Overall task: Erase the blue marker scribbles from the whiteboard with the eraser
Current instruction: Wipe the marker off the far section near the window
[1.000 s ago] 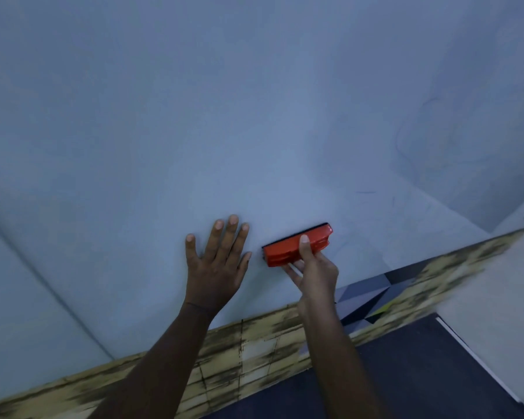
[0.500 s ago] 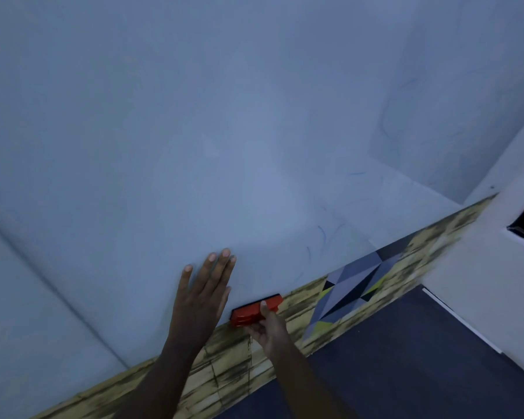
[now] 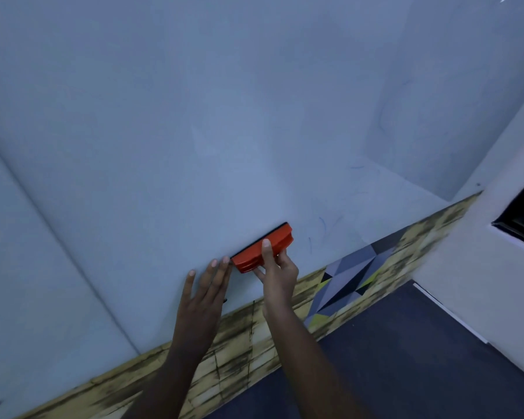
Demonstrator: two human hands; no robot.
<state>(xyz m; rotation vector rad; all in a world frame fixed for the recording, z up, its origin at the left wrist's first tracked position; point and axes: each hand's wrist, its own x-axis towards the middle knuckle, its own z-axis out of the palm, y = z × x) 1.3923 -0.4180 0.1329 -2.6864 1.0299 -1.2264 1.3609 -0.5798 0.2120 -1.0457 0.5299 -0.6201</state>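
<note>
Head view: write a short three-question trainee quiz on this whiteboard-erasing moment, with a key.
1. True or false: the right hand grips the red eraser against the whiteboard.
2. The left hand is: A) holding a marker, B) flat with straight fingers on the board, C) out of view.
3. Fill in: faint blue marks remain to the ___ of the eraser.

Key: 1 true; 2 B; 3 right.
</note>
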